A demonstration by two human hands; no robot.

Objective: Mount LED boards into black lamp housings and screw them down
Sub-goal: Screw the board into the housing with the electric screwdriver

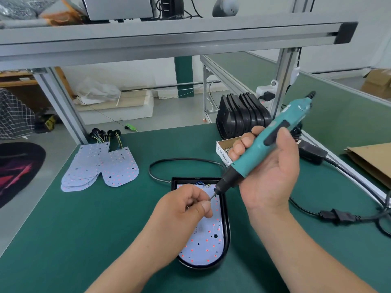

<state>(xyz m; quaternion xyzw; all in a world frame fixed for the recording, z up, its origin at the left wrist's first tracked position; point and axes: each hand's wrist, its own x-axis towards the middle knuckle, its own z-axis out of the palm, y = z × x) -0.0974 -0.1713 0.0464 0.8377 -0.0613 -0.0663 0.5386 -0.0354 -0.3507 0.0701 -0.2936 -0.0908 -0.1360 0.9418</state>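
Observation:
A black lamp housing (226, 235) lies on the green table in front of me, with a white LED board (204, 244) dotted with red LEDs seated inside it. My right hand (268, 174) grips a teal electric screwdriver (268, 142), tilted, its bit pointing down-left over the board's upper part. My left hand (182, 214) hovers over the housing and pinches a small screw (208, 201) right at the bit's tip. Part of the board is hidden under my left hand.
Spare LED boards (101, 168) with wires lie fanned at the left. A row of empty black housings (243, 115) stands at the back right beside a small box of screws (224, 148). Black power cables (330, 214) run along the right. Cardboard (372, 161) lies far right.

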